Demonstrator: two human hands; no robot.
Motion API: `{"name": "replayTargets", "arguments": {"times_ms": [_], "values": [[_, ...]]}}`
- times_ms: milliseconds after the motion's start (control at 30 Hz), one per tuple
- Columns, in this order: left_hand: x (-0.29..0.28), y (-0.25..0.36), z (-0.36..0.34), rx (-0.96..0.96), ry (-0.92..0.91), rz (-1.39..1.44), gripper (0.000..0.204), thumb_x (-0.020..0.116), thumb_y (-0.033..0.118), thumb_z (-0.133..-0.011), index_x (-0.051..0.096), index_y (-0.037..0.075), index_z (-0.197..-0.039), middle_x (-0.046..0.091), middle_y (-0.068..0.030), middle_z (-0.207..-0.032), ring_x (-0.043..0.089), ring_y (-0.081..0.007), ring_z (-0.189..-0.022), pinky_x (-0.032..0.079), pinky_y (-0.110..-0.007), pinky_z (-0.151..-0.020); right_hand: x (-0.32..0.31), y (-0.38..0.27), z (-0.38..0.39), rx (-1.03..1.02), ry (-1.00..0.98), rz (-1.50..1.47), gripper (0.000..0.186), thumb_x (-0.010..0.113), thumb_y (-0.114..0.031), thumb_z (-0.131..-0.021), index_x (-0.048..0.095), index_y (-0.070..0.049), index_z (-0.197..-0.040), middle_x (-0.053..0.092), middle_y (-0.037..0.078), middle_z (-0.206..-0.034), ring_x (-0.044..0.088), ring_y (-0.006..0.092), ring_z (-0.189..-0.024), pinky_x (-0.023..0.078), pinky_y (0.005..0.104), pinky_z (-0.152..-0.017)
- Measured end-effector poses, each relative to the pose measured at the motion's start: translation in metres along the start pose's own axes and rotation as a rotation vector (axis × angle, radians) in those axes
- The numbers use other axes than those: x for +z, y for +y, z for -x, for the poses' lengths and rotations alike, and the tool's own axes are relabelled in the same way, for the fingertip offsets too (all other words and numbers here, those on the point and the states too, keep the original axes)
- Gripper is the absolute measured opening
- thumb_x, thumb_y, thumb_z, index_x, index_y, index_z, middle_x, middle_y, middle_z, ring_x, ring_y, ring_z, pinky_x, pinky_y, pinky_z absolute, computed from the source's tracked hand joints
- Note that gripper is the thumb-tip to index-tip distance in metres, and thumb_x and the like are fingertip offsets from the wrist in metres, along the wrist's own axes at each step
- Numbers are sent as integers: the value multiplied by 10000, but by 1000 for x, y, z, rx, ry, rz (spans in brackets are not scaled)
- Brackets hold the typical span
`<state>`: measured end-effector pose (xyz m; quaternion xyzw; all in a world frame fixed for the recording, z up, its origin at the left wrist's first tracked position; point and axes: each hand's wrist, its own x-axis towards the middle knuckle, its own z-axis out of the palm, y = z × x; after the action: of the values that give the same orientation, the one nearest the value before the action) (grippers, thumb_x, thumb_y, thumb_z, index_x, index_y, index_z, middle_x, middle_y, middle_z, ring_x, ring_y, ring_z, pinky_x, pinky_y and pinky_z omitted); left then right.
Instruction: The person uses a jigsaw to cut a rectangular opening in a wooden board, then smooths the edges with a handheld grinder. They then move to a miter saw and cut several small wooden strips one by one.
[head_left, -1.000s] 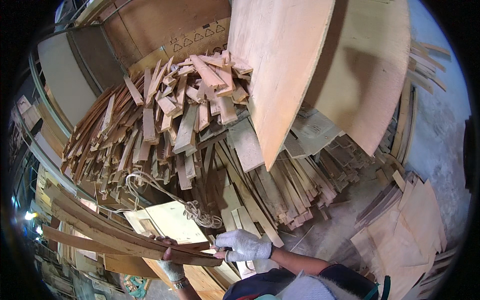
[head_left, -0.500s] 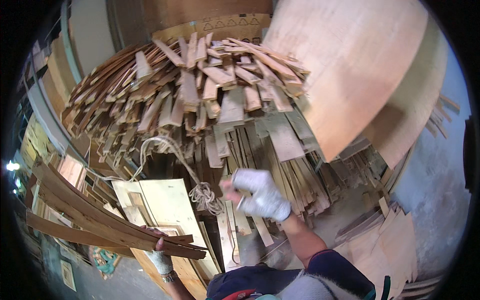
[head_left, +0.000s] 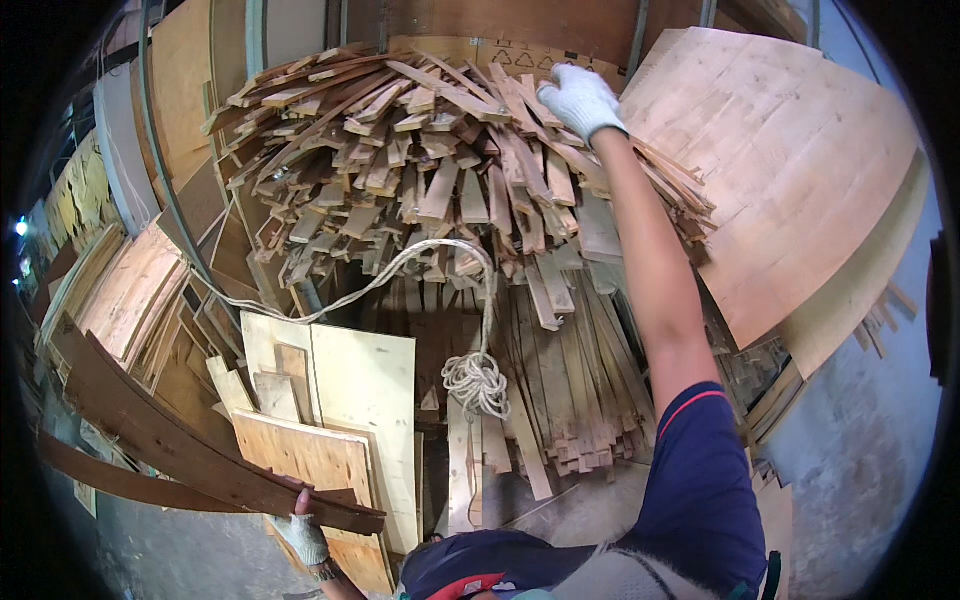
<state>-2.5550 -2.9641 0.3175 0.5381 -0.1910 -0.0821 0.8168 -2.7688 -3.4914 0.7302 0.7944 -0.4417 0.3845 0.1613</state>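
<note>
The likeliest trouble lies in the pile of slats (head_left: 440,190): its pieces cross one another at odd angles and many ends overhang the near side, so pulling or knocking one could send others sliding down, probably onto the lower stack of slats (head_left: 575,400) or the floor. A second risk is the load on the left: the left hand (head_left: 303,538) grips the dark brown planks (head_left: 190,447) close to their near right end, while their length reaches far out to the left, so they could tip or twist out of the grasp, or swing into the plywood board (head_left: 310,455) just beside them. The slack rope (head_left: 477,385), knotted in front of the lower stack, could also snag a moving plank. Slivers from the rough wood may catch the gloves.

The dark brown planks lie in the left hand, which is closed around them, its thumb over the top. The right hand (head_left: 583,102) is well apart, stretched to the far right part of the pile, with slats just beside and nearer than it; its fingers look curled, but whether they touch or hold a slat cannot be told. The large wooden sheet (head_left: 780,170) stands to its right.
</note>
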Motion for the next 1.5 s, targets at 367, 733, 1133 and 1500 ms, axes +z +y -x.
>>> {"name": "replayTargets", "arguments": {"times_ms": [367, 733, 1133, 1500], "values": [[-73, -20, -5, -31, 206, 30, 795, 789, 55, -807, 398, -7, -1496, 632, -95, -1065, 633, -213, -937, 516, -376, -912, 83, 3, -43, -144, -344, 282, 348, 591, -205, -854, 750, -80, -1138, 698, 254, -1207, 689, 402, -1121, 546, 484, -975], [-84, -20, -3, 6, 194, 41, 790, 744, 57, -833, 362, -8, -1521, 613, -103, -1065, 626, -219, -938, 506, -369, -928, 91, 2, -87, -28, -667, 298, 576, 714, -423, -778, 733, -38, -1207, 684, 165, -1328, 678, 325, -1172, 546, 435, -993], [-105, -18, 31, -1, 236, 123, 739, 737, 72, -861, 379, 43, -1507, 595, -61, -1104, 599, -203, -989, 495, -366, -952, 66, 23, -76, 140, -84, 5, 360, 664, -221, -842, 756, -40, -1140, 713, 217, -1228, 709, 352, -1129, 578, 435, -950], [-108, -35, 37, -132, 395, -48, 492, 467, 164, -1011, 539, -23, -1460, 681, -215, -1177, 674, -309, -1008, 569, -465, -923, -24, 62, 2, 378, 300, -1218, 269, 582, -74, -990, 617, 31, -1235, 666, 128, -1241, 754, 274, -856, 643, 326, -622]]}}
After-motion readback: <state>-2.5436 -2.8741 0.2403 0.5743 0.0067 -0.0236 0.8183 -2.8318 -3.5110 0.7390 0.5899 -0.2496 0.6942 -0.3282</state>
